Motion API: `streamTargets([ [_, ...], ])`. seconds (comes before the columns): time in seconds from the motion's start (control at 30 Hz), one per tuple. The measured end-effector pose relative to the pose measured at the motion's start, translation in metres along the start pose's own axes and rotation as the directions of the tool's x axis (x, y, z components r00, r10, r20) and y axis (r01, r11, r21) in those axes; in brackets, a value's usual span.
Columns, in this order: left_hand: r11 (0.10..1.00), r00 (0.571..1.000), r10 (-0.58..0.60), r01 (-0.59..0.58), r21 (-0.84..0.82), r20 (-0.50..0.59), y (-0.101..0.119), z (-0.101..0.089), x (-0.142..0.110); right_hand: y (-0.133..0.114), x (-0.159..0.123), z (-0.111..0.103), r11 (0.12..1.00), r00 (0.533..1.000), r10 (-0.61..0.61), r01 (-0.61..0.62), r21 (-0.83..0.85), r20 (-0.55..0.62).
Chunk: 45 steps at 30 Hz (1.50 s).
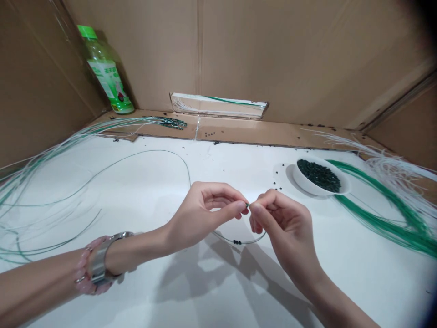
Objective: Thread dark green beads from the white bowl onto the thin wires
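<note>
In the middle of the head view, my left hand (208, 209) is closed in a pinch, thumb against fingertips. Facing it, my right hand (285, 223) pinches too, and the two sets of fingertips nearly touch. Between them shows a tiny green bit, too small to tell whether it is a bead or the cord's end. A thin green cord (254, 241) curves in a loop below both hands, with a few dark beads (237, 242) strung on it. Its long tail (164, 151) seems to arc away behind my left hand.
A white bowl (309, 184) of dark beads stands right, beside bundled green cord (382, 214) and white strands (375, 157). Beaded strands (169, 122) lie back left, near a green-capped bottle (109, 77). Cardboard walls (256, 50) surround the white tabletop (136, 291); loose beads (276, 183) lie scattered.
</note>
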<state>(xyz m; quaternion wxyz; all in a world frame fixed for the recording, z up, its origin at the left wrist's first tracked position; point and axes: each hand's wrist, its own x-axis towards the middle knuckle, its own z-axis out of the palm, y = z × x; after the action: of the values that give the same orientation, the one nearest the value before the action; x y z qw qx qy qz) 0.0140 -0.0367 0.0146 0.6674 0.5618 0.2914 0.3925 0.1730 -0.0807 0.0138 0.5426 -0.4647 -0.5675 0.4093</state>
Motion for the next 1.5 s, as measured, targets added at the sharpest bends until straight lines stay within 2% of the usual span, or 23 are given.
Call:
streamTargets([
  [0.23,0.994,0.997,0.074,-0.073,0.084,-0.014,0.0019,-0.0004,-0.0017,-0.0022,-0.0008,0.0016,1.000,0.999,-0.026,0.026,-0.004,-0.038],
  [0.47,0.999,0.993,0.030,-0.031,-0.006,-0.114,-0.0014,0.0049,-0.0042,-0.0038,-0.0006,0.0031,1.000,0.999,-0.019,0.018,-0.011,-0.035],
  [0.6,0.999,0.994,0.033,-0.032,0.018,-0.103,-0.0012,0.0045,-0.0027,-0.0052,0.0002,0.0025,0.999,0.999,-0.028,0.027,-0.029,-0.016],
  [0.8,0.979,0.987,0.154,-0.147,0.142,-0.039,-0.0016,0.0003,-0.0031,-0.0043,-0.0005,0.0005,0.997,0.998,-0.054,0.055,-0.052,0.011],
  [0.9,0.970,0.984,0.176,-0.169,0.175,-0.023,-0.0011,0.0001,-0.0029,-0.0031,-0.0002,0.0003,0.996,0.998,-0.063,0.064,-0.060,0.012],
  [1.0,0.982,0.989,0.139,-0.132,0.132,-0.044,0.0007,0.0008,-0.0017,-0.0032,0.0008,0.0005,0.995,0.997,-0.074,0.074,-0.060,0.003],
  [1.2,1.000,0.998,-0.007,0.008,0.007,-0.062,0.0036,0.0024,-0.0005,-0.0055,0.0021,0.0013,0.998,0.998,-0.056,0.055,-0.037,-0.017],
  [1.5,0.989,0.995,-0.093,0.087,-0.120,-0.046,-0.0017,0.0007,-0.0012,-0.0042,-0.0003,0.0009,0.996,0.995,-0.074,0.070,-0.052,-0.063],
])
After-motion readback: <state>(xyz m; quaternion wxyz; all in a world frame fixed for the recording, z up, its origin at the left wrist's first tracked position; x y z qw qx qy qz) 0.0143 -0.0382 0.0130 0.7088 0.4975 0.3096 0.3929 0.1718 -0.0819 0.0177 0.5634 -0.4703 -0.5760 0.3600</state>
